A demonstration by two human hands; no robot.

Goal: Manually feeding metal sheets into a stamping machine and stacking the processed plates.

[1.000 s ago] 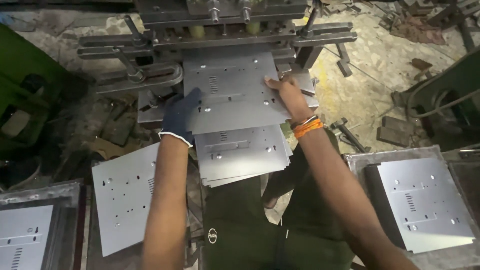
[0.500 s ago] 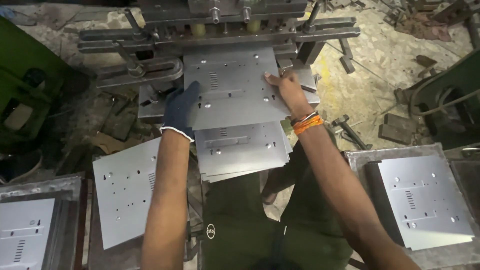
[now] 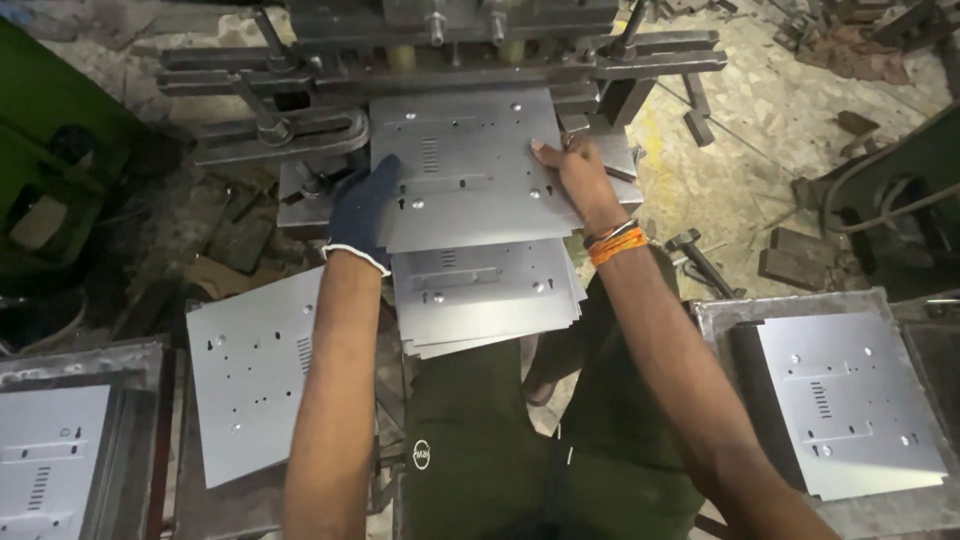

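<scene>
A punched grey metal sheet (image 3: 470, 165) lies on the bed of a dark steel press (image 3: 450, 50), partly under its upper part. My left hand (image 3: 362, 205), in a dark blue glove, grips the sheet's left edge. My right hand (image 3: 572, 178), bare with orange bands at the wrist, holds the sheet's right edge. Just below it, a stack of similar sheets (image 3: 485, 295) rests over my lap.
A single sheet (image 3: 250, 380) lies at my left, beside a tray holding more sheets (image 3: 45, 465). Another tray (image 3: 720, 320) at the right holds sheets (image 3: 850, 400). Metal scraps and blocks litter the dirty floor (image 3: 760, 130). A green machine (image 3: 50, 150) stands at the far left.
Both hands have slid the sheet a little farther into the press. The view has shifted slightly.
</scene>
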